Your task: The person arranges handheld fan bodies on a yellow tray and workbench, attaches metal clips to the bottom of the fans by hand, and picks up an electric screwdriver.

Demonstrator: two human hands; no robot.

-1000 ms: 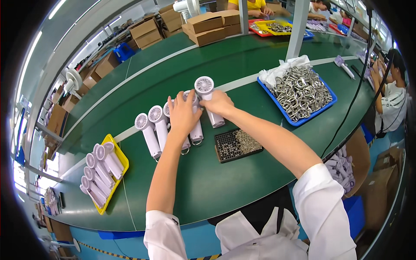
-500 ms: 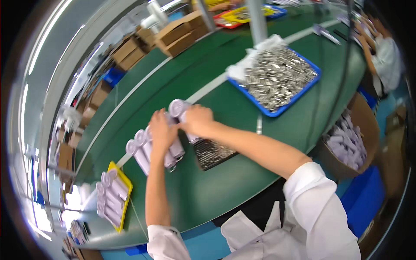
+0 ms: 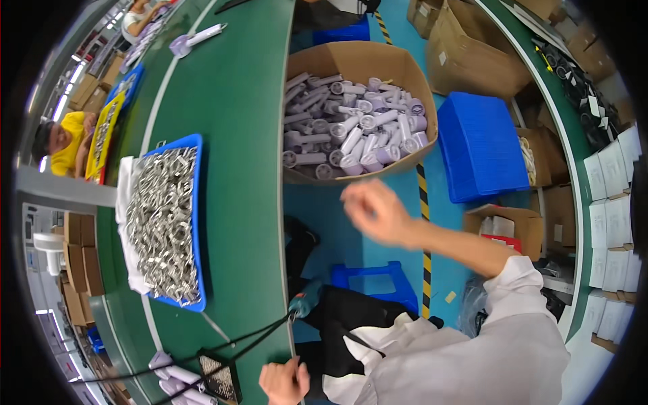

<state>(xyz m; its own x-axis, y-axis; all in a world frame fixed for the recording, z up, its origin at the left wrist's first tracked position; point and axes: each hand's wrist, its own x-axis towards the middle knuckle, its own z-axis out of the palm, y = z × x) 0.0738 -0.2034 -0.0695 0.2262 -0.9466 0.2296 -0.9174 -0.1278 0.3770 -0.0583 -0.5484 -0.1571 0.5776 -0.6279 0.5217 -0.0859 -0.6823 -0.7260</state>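
My right hand (image 3: 378,212) is in the air beside the table, just short of a large cardboard box (image 3: 428,111). Its fingers are loosely bent and slightly blurred, and nothing shows in them. Heaped in the box are lavender handheld-fan bodies (image 3: 351,138) with round heads and stick handles. My left hand (image 3: 285,383) is at the table's near edge, its fingers curled in and no object visible in them. Left of it lie a black tray of small metal parts (image 3: 219,376) and a few more lavender bodies (image 3: 182,374), cut off by the lower rim.
A blue tray (image 3: 199,223) heaped with shiny metal pieces stands on the green table (image 3: 246,169). A teal power tool (image 3: 307,300) hangs by black cords at the edge. A blue bin (image 3: 479,148), a blue stool (image 3: 378,283) and cartons stand on the floor. Another person in yellow (image 3: 67,142) sits across.
The view has swung right. Both hands have left the row of lavender bodies on the table; my right hand has moved out toward the cardboard box, my left back to the table's edge.
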